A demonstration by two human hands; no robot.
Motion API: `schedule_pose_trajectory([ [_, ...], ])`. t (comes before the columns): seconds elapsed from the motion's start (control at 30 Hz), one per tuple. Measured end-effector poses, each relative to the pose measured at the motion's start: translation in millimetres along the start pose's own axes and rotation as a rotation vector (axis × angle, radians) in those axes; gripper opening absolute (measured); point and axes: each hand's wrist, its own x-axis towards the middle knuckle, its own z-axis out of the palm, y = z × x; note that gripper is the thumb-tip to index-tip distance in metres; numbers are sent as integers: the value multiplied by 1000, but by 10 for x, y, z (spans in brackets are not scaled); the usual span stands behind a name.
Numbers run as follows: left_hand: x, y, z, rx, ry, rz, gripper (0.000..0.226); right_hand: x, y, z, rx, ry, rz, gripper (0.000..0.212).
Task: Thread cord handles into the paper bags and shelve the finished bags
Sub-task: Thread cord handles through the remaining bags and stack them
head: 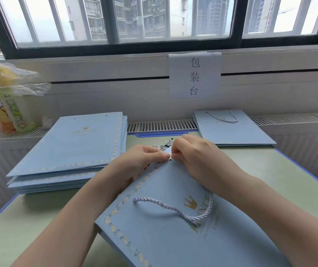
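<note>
- Flat blue bag (173, 224) lying tilted on the green table (270, 170), top corner toward the window, lower end running out of view at the bottom.
- Left hand (135, 162) at the bag's top edge, fingers curled, thumb and forefinger pinching the paper right beside a small punched hole (170, 160).
- Right hand (196, 155) opposite, fingertips pinched tight at the same spot, nearly touching the left thumb; what sits between them too small to tell, probably the cord end.
- Pale twisted cord (173, 206) looped loose over the bag's face, crossing the gold crown print, one end free at the left, the other running up under the right wrist.
- Another bit of cord (164, 146) with a dark tip poking up just behind the two hands.
- Stack (73, 147) of unthreaded bags at the left of the table, holes visible at the top edge, no handles.
- Small pile of finished bags (237, 130) at the far right, cord handle showing on the top one.
- Two drink bottles (13, 114) on the radiator ledge at far left, a crumpled plastic bag draped over their caps.
- Paper sign (194, 75) with printed characters taped below the window.
</note>
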Motion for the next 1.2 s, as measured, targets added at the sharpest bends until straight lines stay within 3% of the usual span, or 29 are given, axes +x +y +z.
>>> schedule_pose_trajectory([
  [0.17, 29, -33, 1, 10, -6, -20, 11, 26, 5, 22, 228, -91, 106, 13],
  [0.3, 44, -38, -12, 14, -12, -25, 10, 29, 8, 22, 266, -85, 186, 14],
  [0.57, 29, 5, -20, 75, 21, -29, 13, -11, 77, -7, -8, -46, 62, 11],
  [0.83, 11, 8, -4, 73, 69, -53, 24, 2, 69, 7, 71, -90, -8, 23],
  [0.93, 3, 36, 3, 126, 110, -78, 34, 3, 67, 26, 114, -92, 17, 18],
  [1.2, 11, 15, -30, 60, 31, -35, 32, 13, -11, 19, -106, -48, -33, 34],
])
